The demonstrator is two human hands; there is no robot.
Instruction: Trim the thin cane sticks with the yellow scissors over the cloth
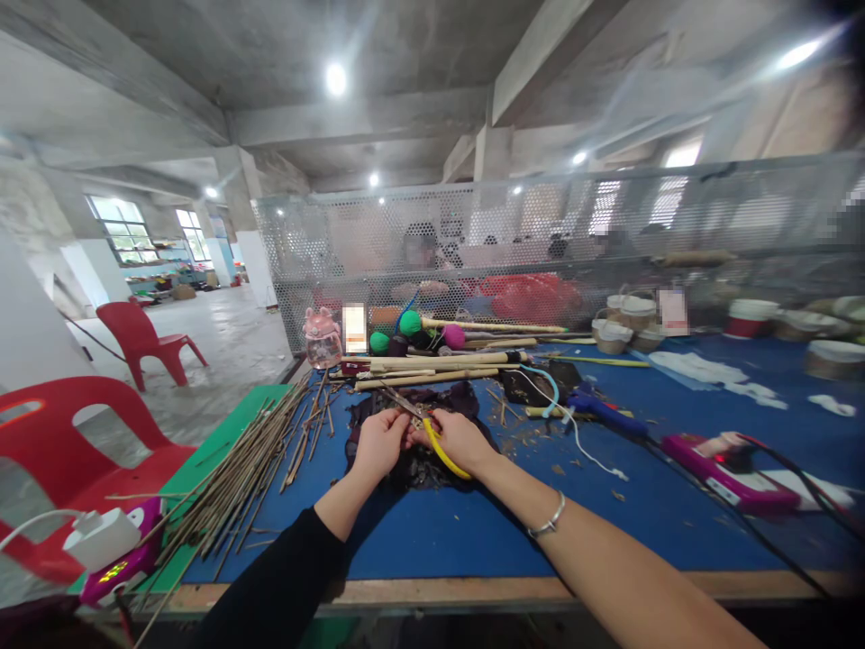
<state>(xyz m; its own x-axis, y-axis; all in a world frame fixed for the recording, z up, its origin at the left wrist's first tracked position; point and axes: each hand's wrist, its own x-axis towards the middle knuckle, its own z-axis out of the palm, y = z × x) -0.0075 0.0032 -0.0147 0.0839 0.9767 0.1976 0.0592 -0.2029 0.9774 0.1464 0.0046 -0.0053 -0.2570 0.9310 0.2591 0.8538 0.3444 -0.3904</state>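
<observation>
L hand (380,442) is pinching sth hidden, R hand (466,439) is holding scissors (450,463) w/ blades nr L fingers, so a slip is prob. risking a nick.

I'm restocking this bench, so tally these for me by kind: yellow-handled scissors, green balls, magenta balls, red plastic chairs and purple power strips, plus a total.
Yellow-handled scissors: 1
Green balls: 2
Magenta ball: 1
Red plastic chairs: 2
Purple power strips: 2
Total: 8
</observation>
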